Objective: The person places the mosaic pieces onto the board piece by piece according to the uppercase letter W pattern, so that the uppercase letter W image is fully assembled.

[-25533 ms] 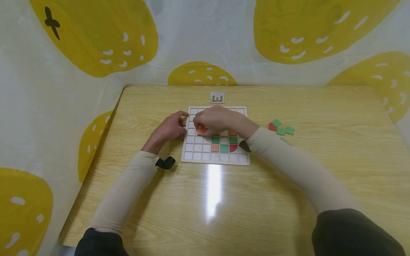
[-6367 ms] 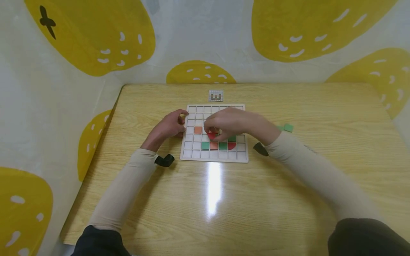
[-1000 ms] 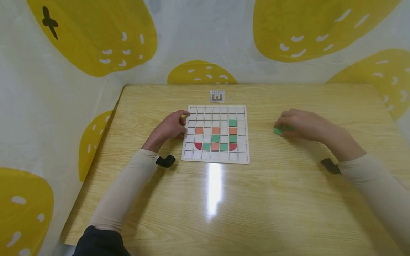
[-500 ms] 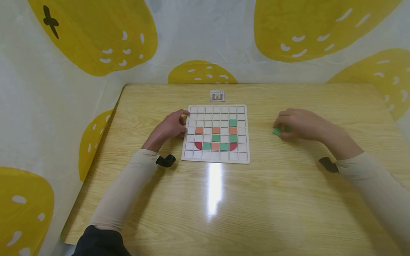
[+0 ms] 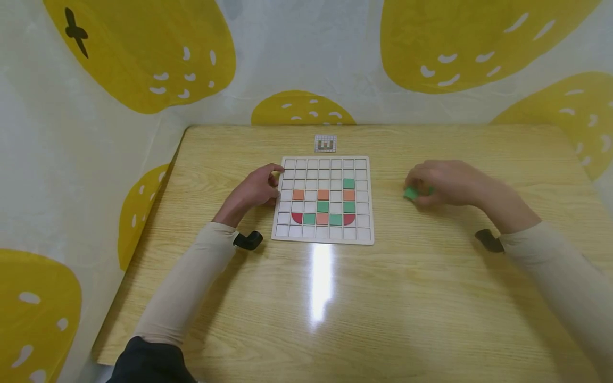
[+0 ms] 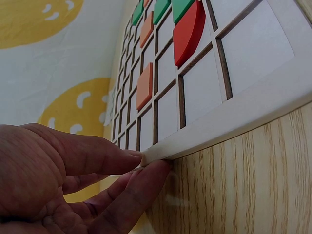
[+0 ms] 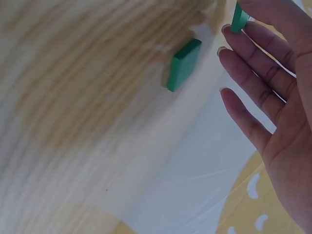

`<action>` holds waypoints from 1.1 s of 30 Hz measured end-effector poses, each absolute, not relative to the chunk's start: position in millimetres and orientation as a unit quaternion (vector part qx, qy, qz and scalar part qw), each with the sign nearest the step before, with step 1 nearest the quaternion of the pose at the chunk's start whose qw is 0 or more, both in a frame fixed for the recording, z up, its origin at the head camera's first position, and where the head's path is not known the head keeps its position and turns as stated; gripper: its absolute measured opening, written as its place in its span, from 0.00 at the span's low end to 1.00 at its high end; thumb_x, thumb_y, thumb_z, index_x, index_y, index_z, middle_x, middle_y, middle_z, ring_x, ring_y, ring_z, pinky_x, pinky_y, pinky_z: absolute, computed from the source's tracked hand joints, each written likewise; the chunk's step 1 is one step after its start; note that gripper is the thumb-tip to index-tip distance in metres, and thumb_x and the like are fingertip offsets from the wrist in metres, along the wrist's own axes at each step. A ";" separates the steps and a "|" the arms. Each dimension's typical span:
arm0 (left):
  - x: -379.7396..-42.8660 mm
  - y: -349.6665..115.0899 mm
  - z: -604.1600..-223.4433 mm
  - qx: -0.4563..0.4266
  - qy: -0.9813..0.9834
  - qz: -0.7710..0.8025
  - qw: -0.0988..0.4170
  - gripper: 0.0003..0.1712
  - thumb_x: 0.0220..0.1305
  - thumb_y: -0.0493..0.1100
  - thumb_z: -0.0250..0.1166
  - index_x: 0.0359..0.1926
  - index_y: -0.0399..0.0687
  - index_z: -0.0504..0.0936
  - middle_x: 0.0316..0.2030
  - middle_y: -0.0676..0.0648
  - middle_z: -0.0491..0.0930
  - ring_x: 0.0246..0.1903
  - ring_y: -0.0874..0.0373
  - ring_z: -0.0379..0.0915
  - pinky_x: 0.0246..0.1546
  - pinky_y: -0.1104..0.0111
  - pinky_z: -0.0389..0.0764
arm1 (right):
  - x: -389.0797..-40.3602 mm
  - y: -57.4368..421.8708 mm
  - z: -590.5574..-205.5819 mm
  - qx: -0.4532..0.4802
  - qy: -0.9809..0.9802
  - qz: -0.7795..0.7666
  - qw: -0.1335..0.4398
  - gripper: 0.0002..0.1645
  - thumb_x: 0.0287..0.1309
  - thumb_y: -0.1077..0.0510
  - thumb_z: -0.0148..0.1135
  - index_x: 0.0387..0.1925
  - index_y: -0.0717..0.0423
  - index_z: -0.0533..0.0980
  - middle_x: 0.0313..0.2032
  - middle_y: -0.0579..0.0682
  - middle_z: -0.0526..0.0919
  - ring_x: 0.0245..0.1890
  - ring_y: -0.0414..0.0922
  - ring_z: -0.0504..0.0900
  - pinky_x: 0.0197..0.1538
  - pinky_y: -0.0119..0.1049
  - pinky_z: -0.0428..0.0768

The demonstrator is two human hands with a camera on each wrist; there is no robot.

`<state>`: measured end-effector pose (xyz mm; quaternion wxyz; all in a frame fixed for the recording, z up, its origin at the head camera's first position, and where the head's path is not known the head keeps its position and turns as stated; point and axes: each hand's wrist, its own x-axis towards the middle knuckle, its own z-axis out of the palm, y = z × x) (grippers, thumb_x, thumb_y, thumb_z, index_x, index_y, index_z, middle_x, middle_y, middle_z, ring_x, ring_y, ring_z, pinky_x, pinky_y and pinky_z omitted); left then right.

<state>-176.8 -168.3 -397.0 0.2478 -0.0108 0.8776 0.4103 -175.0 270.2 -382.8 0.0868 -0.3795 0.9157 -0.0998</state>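
In the head view my left hand (image 5: 256, 186) holds the left edge of a white grid board (image 5: 306, 234). Its fingertips are at the rim in the left wrist view. To the right of the board, my right hand (image 5: 445, 182) pinches a green square tile (image 7: 239, 18) between thumb and fingers. A second green tile (image 7: 184, 65) lies on the table beside that hand. Set into the board are several green tiles (image 5: 323, 207) and orange tiles (image 5: 298, 195), with a red rounded tile (image 5: 297, 218) at lower left and another red rounded tile (image 5: 349, 219) at lower right.
Behind the board lies a small pattern card (image 5: 325, 143) showing a shape on a grid. The wooden table (image 5: 407, 298) reaches back to a white cloth (image 5: 306, 48) with yellow fruit prints, which also hangs along the left side.
Since the oldest frame the board has gained several tiles, including the lower-left red one. Over the last second my right hand has drawn slightly left with its green tile; my left hand stays.
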 end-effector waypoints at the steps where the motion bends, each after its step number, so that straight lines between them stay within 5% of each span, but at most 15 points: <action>1: -176.6 -168.3 -396.9 -0.011 0.878 0.409 0.248 0.38 0.65 0.25 0.61 0.74 0.49 0.64 0.52 0.38 0.69 0.44 0.47 0.72 0.39 0.65 0.86 | -175.6 269.5 -382.2 -0.381 0.915 -0.102 0.087 0.13 0.52 0.56 0.76 0.39 0.41 0.81 0.36 0.39 0.82 0.40 0.41 0.80 0.41 0.46 0.80; 33: -176.2 -167.7 -396.6 -0.008 0.883 0.400 0.246 0.38 0.66 0.26 0.61 0.74 0.48 0.64 0.52 0.38 0.70 0.44 0.46 0.72 0.38 0.65 0.85 | -198.3 228.0 -360.7 -0.401 0.901 -0.117 0.114 0.15 0.56 0.56 0.75 0.44 0.46 0.81 0.40 0.41 0.84 0.44 0.43 0.82 0.47 0.47 0.81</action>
